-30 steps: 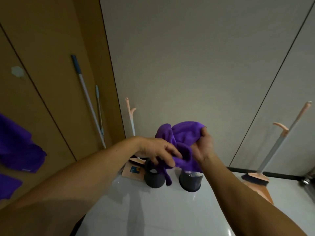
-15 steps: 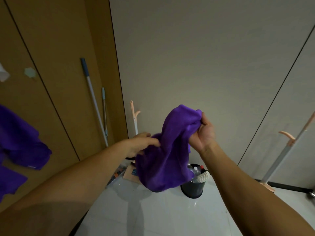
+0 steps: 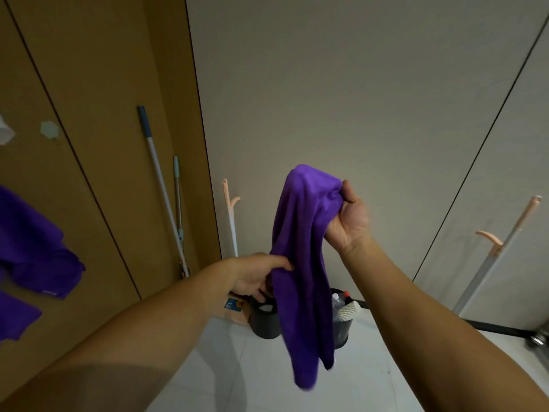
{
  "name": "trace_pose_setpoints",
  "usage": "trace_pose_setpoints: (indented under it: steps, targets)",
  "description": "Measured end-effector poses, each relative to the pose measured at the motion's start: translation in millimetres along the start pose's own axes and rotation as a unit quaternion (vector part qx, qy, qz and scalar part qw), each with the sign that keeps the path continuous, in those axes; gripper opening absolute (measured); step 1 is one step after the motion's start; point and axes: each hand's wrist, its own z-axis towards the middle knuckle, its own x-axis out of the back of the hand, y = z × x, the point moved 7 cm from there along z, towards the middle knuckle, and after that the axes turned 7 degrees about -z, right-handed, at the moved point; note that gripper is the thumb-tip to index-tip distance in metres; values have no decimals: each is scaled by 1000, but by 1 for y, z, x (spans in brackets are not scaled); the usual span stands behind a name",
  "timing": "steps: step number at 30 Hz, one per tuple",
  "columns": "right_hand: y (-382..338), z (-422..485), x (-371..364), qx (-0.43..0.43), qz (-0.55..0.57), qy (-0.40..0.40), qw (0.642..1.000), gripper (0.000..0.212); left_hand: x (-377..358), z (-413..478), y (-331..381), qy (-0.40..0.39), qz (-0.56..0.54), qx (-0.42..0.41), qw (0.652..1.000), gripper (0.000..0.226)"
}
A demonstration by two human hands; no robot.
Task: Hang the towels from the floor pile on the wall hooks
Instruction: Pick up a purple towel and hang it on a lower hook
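Observation:
A purple towel (image 3: 306,263) hangs long and loose in front of the beige wall. My right hand (image 3: 347,221) grips its bunched top edge, raised at about chest height. My left hand (image 3: 255,276) is lower and pinches the towel's left edge with thumb and fingers. On the brown panel wall at the far left, a purple towel (image 3: 32,248) hangs, with another purple towel (image 3: 15,319) below it. A small pale hook (image 3: 50,130) sits bare on that wall, and another hook (image 3: 4,132) shows at the left edge. The floor pile is out of view.
Two mop handles (image 3: 160,185) lean in the corner. Two dark bins (image 3: 264,319) stand on the white floor behind the towel, one holding bottles and a paper cup (image 3: 349,310). A peach-handled broom (image 3: 230,215) and a second one (image 3: 493,257) lean on the beige wall.
The bunched towel has been lifted by my right hand and let fall open to its full length. My left hand slid down to its left edge. The view tilted up.

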Motion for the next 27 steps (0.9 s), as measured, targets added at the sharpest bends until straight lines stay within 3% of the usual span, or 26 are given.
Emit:
trace_pose_setpoints:
  steps: [3, 6, 8, 10, 13, 16, 18, 19, 21, 23, 27]
  targets:
    - [-3, -8, 6, -24, -69, -16, 997, 64, 4, -9, 24, 51, -165, -70, 982, 14]
    - [19, -15, 34, -82, -227, 28, 970, 45, 7, -23, 50, 85, -225, -129, 962, 14]
    - [33, -18, 56, -118, -330, 62, 935, 40, 10, -35, 64, 85, -251, -164, 950, 18]
    - [34, -21, 66, -120, -400, 87, 904, 21, 22, -42, 74, 102, -286, -206, 930, 17]
    - [12, -11, 75, -55, -327, 144, 932, 13, 46, -52, 76, 131, -352, -231, 898, 44]
    - [-9, 2, 73, 0, -224, 147, 963, 14, 78, -65, 68, 182, -374, -240, 877, 31]
    - [-2, 5, 71, -30, -186, 108, 976, 25, 95, -76, 63, 228, -366, -248, 868, 19]
    - [9, 3, 70, -68, -216, 88, 970, 30, 102, -81, 61, 248, -360, -251, 864, 13]
    - [33, -2, 70, -139, -350, 50, 925, 29, 111, -87, 57, 272, -348, -254, 860, 9]
    - [41, 2, 65, -133, -437, 37, 889, 23, 122, -93, 50, 295, -346, -245, 856, 16]
    - [22, 21, 54, -53, -381, 111, 917, 8, 161, -118, 23, 407, -348, -231, 812, 15]
